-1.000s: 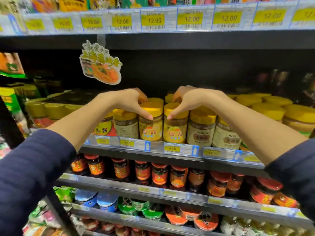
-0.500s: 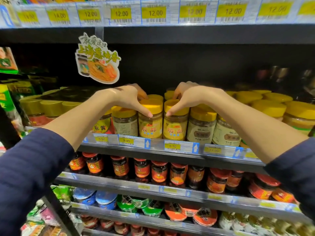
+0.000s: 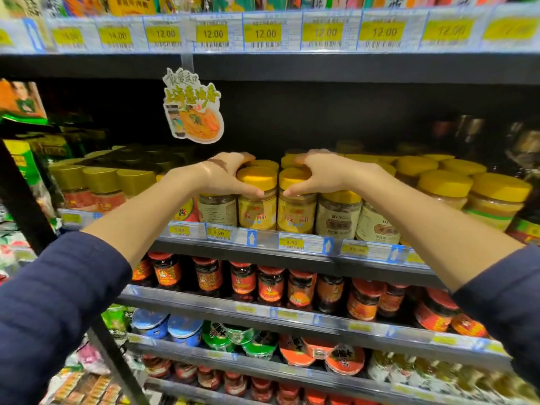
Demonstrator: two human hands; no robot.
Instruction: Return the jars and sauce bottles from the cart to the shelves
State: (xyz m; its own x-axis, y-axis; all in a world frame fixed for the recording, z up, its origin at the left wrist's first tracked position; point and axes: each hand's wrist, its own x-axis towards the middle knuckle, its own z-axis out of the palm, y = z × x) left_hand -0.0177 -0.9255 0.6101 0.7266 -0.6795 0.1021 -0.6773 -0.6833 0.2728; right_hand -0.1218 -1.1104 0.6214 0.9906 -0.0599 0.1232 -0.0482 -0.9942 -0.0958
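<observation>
Gripped by the left hand (image 3: 222,176), just left of the frame's centre, is the left jar (image 3: 257,210). The thumb is laid across its front beneath the yellow lid, and the fingers are curled over the lid's far side. The right jar (image 3: 296,214) is held the same way by the right hand (image 3: 330,173), just right of centre, with the thumb pressed under the lid's rim and the fingers hooked behind it.

Both jars are stood upright at the front edge of the middle shelf (image 3: 263,255), side by side. They are so close that it cannot be told whether they touch. Yellow labels with red characters are turned forward on both. On the price strip (image 3: 248,236) below them, tags reading 9.90 and 8.50 can be read.

Both forearms are bare, and dark blue sleeves (image 3: 58,302) are seen in the lower corners of the frame.

Pale-labelled jars (image 3: 336,220) are lined up just right of the right jar, and more yellow-lidded jars (image 3: 444,185) are ranked towards the right edge. Gold-lidded jars (image 3: 102,182) are set at the left of the same shelf. A cardboard sign (image 3: 193,106) is hung from the shelf above, left of centre. Yellow price labels (image 3: 213,33), mostly marked 12.00, are run along the top of the frame. Red-lidded dark jars (image 3: 242,282) are ranged on the shelf below. Lower still, tubs with blue, green and orange lids (image 3: 187,331) are stacked.
</observation>
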